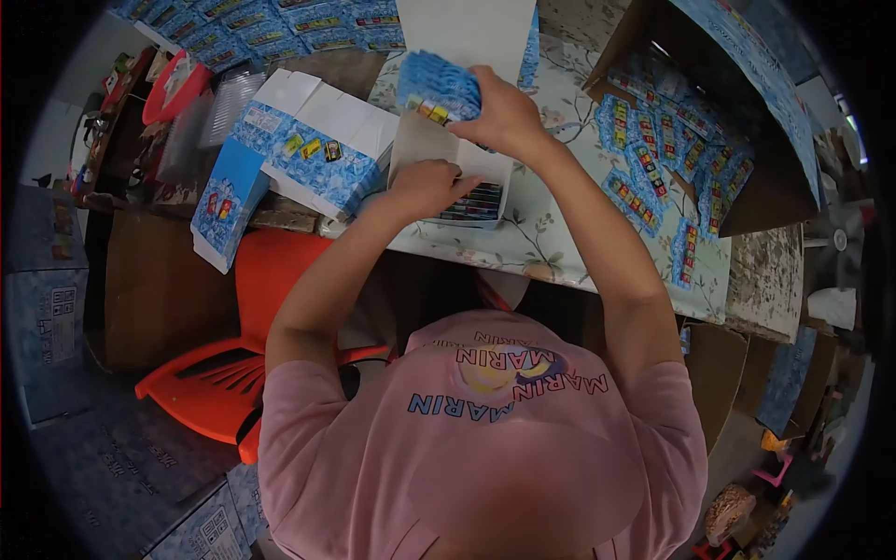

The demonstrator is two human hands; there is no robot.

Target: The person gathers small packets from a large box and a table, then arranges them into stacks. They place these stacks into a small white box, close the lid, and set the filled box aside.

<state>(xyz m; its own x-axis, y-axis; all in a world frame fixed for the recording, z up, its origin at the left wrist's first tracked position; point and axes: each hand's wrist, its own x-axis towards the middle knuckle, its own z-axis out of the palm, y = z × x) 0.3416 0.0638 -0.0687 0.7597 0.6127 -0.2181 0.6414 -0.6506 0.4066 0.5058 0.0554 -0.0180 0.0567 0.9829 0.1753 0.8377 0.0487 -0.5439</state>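
Seemingly filling the box (409, 142), grasping a packet stack (437, 86) at its twelve o'clock end in the fingers of the right hand (506, 114), curling the left hand (429, 189) at the box's eight o'clock side without clearly showing any grip, and probably needing level lowering next.

packets (437, 86): blue with yellow print, gathered in a fanned stack, held over the far part of the box (417, 142). box: white inside, open, flap (467, 26) at its far side; dark packs (478, 205) in its near end.
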